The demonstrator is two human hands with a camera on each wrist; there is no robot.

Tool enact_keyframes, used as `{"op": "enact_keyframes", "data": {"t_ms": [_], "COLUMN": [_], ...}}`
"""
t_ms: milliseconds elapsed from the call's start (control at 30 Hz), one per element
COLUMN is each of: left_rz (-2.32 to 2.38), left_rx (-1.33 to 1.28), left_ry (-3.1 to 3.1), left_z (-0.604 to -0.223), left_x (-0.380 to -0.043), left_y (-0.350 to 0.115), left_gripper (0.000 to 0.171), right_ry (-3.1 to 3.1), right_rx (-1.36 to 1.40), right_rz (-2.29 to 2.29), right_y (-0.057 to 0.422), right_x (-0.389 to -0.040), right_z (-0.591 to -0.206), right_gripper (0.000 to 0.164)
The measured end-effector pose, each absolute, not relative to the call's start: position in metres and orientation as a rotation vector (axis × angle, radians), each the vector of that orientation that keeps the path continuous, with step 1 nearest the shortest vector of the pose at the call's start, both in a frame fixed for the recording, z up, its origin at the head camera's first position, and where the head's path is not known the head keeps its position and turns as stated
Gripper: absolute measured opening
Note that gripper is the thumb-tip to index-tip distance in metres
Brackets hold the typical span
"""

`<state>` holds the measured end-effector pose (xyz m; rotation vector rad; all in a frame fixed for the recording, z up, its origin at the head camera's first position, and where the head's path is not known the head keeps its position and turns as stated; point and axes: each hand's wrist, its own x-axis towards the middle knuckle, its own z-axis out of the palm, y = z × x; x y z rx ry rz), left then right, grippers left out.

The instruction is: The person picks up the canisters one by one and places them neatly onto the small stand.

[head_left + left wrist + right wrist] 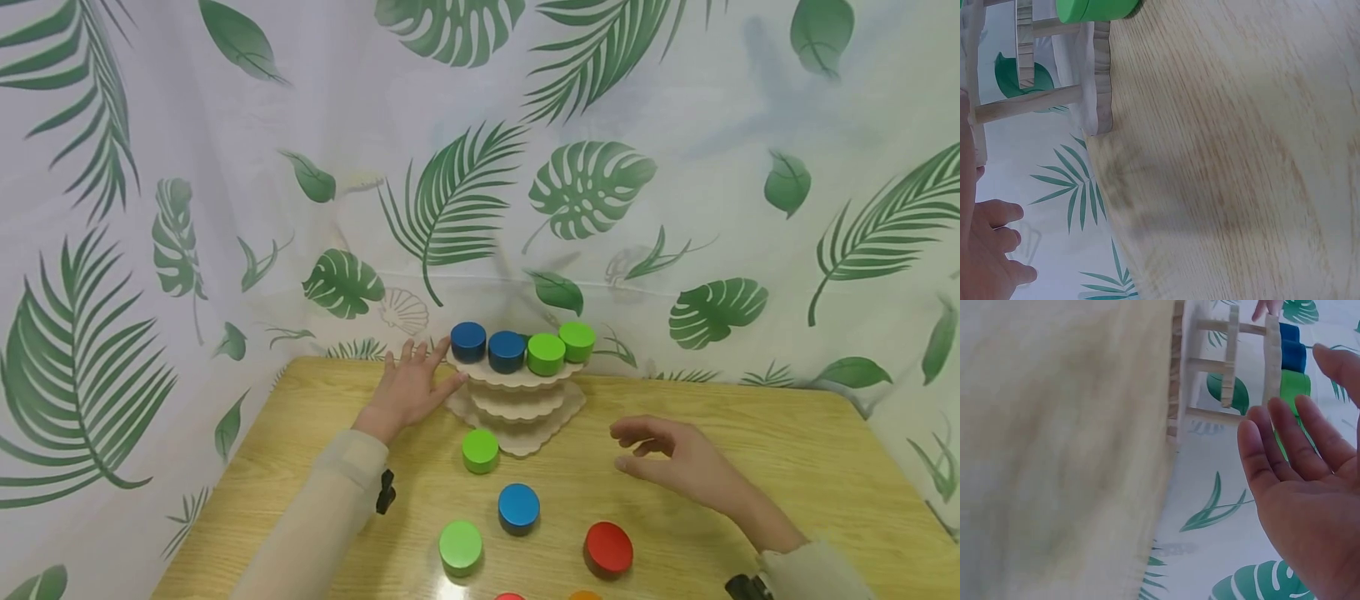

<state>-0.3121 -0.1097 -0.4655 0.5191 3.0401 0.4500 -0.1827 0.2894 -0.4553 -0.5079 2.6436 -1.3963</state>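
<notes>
A pale wooden tiered stand [517,402] with scalloped shelves stands at the back of the table. Two dark blue round blocks [506,351] and two green ones [546,354] sit in a row on its top shelf. At the shelf's left end, my left hand [408,387] rests with fingers spread and straight, its thumb and index finger at the edge beside a blue block. My right hand [675,458] hovers over the table to the right of the stand, fingers loosely bent and holding nothing; the right wrist view shows its palm [1310,519].
Before the stand lie a green block [480,451], a blue block [519,508], a lighter green block [461,547] and a red block [608,549]. Red and orange [585,596] pieces are cut off at the bottom edge. A leaf-print cloth [480,208] hangs behind the table.
</notes>
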Motion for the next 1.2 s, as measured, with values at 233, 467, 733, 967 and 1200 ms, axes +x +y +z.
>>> {"op": "enact_keyframes", "data": {"t_ms": [233,467,733,967,1200], "left_rz": [0.433,0.427,0.411,0.435,0.436], "left_rx": [0.524,0.530,0.533,0.521,0.538], "left_ry": [3.044,3.045,3.052,3.049,3.047], "left_z": [-0.465,-0.464,-0.465,-0.467,-0.467], "left_x": [-0.312,-0.311,-0.313,-0.315,-0.314], "left_y": [-0.110,-0.110,-0.110,-0.110,-0.111], "left_gripper": [0.082,0.083,0.083,0.083,0.083], "right_ry": [2.585,2.502,2.342,2.246,2.247], "right_rx": [-0.555,-0.664,-0.502,-0.318,-0.368], "right_rz": [-1.399,-1.402,-1.340,-1.278,-1.271], "right_y": [0.294,0.302,0.305,0.298,0.294], "right_x": [-0.158,-0.139,-0.129,-0.126,-0.126], "right_z": [-0.468,-0.483,-0.493,-0.496,-0.507], "right_gripper": [0.041,0.043,0.048,0.059,0.063]}}
